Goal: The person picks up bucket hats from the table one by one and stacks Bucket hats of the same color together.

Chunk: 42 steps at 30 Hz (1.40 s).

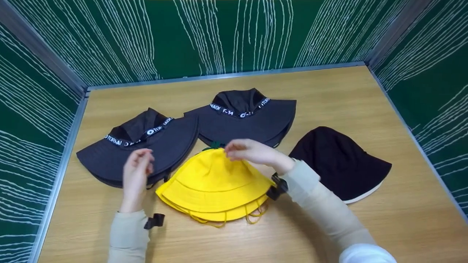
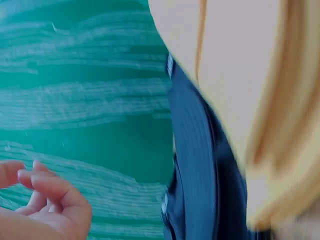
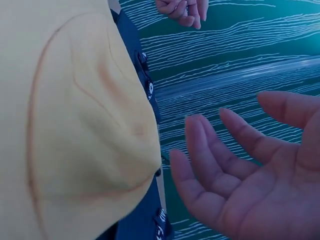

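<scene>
A yellow bucket hat (image 1: 215, 179) with thin yellow cords under its brim lies in the middle of the table; two brim layers show. My right hand (image 1: 252, 151) hovers by the hat's crown, and the right wrist view shows its loosely bent fingers (image 3: 200, 145) apart from the cloth. Over the brim of a dark grey hat (image 1: 109, 160) with a lettered band, my left hand (image 1: 134, 179) is raised. Its fingers (image 2: 55, 187) curl loosely around nothing. Yellow cloth (image 2: 235, 65) fills much of the left wrist view.
Another dark grey hat (image 1: 245, 128) with a lettered band lies behind the yellow one. At the right is a black hat (image 1: 336, 160) with a white brim edge. Green walls (image 1: 226, 36) with white streaks enclose the wooden table (image 1: 204, 244) at the back and sides.
</scene>
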{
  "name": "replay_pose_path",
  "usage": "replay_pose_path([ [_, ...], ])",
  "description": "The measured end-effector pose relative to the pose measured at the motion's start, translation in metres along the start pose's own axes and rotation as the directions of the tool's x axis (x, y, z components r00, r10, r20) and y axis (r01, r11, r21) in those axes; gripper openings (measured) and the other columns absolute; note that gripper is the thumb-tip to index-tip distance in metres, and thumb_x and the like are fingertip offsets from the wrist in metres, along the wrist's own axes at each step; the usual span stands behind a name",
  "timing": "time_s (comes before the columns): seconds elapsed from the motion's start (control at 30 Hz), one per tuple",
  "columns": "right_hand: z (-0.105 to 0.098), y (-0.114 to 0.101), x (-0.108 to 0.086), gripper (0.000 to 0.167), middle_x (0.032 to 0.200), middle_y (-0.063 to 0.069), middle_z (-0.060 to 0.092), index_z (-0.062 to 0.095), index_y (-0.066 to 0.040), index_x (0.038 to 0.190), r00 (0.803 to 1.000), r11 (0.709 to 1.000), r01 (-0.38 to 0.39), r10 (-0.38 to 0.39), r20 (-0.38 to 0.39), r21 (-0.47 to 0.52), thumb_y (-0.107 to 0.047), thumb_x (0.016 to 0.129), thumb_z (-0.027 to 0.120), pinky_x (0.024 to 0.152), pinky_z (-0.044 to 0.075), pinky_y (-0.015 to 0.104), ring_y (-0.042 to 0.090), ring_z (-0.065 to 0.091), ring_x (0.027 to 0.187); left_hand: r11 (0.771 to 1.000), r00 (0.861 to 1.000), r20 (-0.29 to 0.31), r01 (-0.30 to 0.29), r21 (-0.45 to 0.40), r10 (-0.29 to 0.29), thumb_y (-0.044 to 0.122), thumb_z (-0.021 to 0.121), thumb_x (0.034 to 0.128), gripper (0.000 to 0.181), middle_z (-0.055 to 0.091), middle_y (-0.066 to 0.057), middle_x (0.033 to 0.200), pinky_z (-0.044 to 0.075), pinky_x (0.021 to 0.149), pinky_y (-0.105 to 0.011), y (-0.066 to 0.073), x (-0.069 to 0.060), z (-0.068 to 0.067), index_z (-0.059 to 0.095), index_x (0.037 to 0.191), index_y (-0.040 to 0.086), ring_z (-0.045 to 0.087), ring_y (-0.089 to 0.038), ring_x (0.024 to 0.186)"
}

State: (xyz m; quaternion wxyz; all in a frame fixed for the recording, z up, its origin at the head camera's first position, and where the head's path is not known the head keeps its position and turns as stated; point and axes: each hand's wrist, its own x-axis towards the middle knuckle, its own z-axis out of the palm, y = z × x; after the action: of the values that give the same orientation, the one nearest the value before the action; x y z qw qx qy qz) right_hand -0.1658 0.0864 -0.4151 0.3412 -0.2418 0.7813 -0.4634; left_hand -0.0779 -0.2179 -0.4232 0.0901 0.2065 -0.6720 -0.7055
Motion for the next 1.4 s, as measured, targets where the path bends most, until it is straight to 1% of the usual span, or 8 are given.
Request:
replay_pose_path([
  [0.33, 0.003, 0.032, -0.030, 0.027, 0.108, 0.012, 0.062, 0.059, -0.001, 0.114, 0.996, 0.962, 0.083, -0.070, 0.060, -0.259, -0.019, 0.096, 0.054, 0.085, 0.048, 0.032, 0.021, 0.054, 0.094, 0.968, 0.960, 0.252, 0.059, 0.242, -0.121, 0.009, 0.050, 0.0963, 0.017, 0.055, 0.000, 0.077, 0.042, 0.060, -0.021, -0.021, -0.016, 0.031, 0.054, 0.104, -0.006, 0.047, -0.011, 0.063],
  [0.57, 0.003, 0.053, -0.032, 0.025, 0.095, 0.008, 0.060, 0.060, -0.003, 0.109, 0.987, 0.920, 0.162, -0.147, 0.069, -0.356, -0.015, 0.088, 0.066, 0.078, 0.048, 0.026, 0.016, 0.053, 0.084, 0.910, 0.921, 0.363, -0.023, 0.413, -0.142, 0.005, 0.061, 0.0899, 0.020, 0.058, -0.010, 0.090, 0.044, 0.068, -0.020, -0.038, -0.021, 0.039, 0.057, 0.107, -0.005, 0.050, -0.016, 0.078],
  [0.7, 0.005, 0.058, -0.030, 0.029, 0.089, 0.006, 0.056, 0.061, -0.004, 0.109, 0.982, 0.894, 0.190, -0.173, 0.077, -0.406, -0.015, 0.084, 0.071, 0.073, 0.045, 0.023, 0.015, 0.050, 0.081, 0.885, 0.909, 0.403, -0.096, 0.456, -0.109, 0.001, 0.065, 0.0854, 0.025, 0.058, -0.015, 0.098, 0.043, 0.075, -0.020, -0.044, -0.022, 0.040, 0.057, 0.108, -0.007, 0.051, -0.019, 0.084],
  [0.97, 0.012, 0.062, -0.028, 0.030, 0.088, 0.004, 0.054, 0.062, -0.005, 0.110, 0.986, 0.870, 0.167, -0.161, 0.052, -0.464, -0.012, 0.082, 0.073, 0.073, 0.041, 0.024, 0.015, 0.047, 0.080, 0.837, 0.898, 0.415, -0.111, 0.535, -0.146, 0.006, 0.070, 0.0833, 0.027, 0.059, -0.014, 0.104, 0.041, 0.078, -0.026, -0.052, -0.022, 0.043, 0.060, 0.107, -0.003, 0.048, -0.021, 0.087],
  [1.1, 0.007, 0.063, -0.029, 0.025, 0.090, 0.007, 0.058, 0.062, -0.003, 0.108, 0.976, 0.883, 0.211, -0.217, 0.035, -0.420, -0.014, 0.086, 0.069, 0.073, 0.044, 0.024, 0.016, 0.051, 0.081, 0.821, 0.893, 0.431, -0.147, 0.552, -0.129, 0.007, 0.071, 0.0826, 0.026, 0.060, -0.013, 0.103, 0.040, 0.079, -0.029, -0.055, -0.022, 0.042, 0.061, 0.105, -0.003, 0.049, -0.021, 0.088],
  [1.2, -0.003, 0.063, -0.032, 0.023, 0.095, 0.012, 0.063, 0.063, -0.001, 0.107, 0.973, 0.926, 0.211, -0.228, -0.018, -0.313, -0.015, 0.090, 0.064, 0.077, 0.048, 0.027, 0.019, 0.057, 0.086, 0.821, 0.891, 0.437, -0.155, 0.549, -0.124, 0.007, 0.071, 0.0823, 0.026, 0.060, -0.012, 0.103, 0.040, 0.080, -0.030, -0.057, -0.022, 0.042, 0.061, 0.104, -0.003, 0.049, -0.021, 0.088],
  [1.33, -0.027, 0.067, -0.035, 0.025, 0.106, 0.018, 0.064, 0.062, 0.003, 0.111, 0.971, 0.987, 0.106, -0.130, -0.198, -0.124, -0.013, 0.092, 0.060, 0.087, 0.049, 0.035, 0.025, 0.059, 0.096, 0.820, 0.890, 0.437, -0.152, 0.552, -0.129, 0.008, 0.071, 0.0825, 0.026, 0.060, -0.011, 0.103, 0.040, 0.081, -0.030, -0.059, -0.022, 0.041, 0.062, 0.104, -0.002, 0.050, -0.021, 0.088],
  [1.4, -0.042, 0.070, -0.035, 0.029, 0.113, 0.021, 0.061, 0.059, 0.004, 0.115, 0.947, 0.999, 0.025, -0.033, -0.319, -0.027, -0.013, 0.092, 0.059, 0.091, 0.047, 0.037, 0.027, 0.057, 0.102, 0.816, 0.890, 0.438, -0.158, 0.556, -0.126, 0.008, 0.071, 0.0826, 0.026, 0.060, -0.011, 0.103, 0.040, 0.081, -0.030, -0.059, -0.022, 0.040, 0.062, 0.104, -0.002, 0.050, -0.021, 0.088],
])
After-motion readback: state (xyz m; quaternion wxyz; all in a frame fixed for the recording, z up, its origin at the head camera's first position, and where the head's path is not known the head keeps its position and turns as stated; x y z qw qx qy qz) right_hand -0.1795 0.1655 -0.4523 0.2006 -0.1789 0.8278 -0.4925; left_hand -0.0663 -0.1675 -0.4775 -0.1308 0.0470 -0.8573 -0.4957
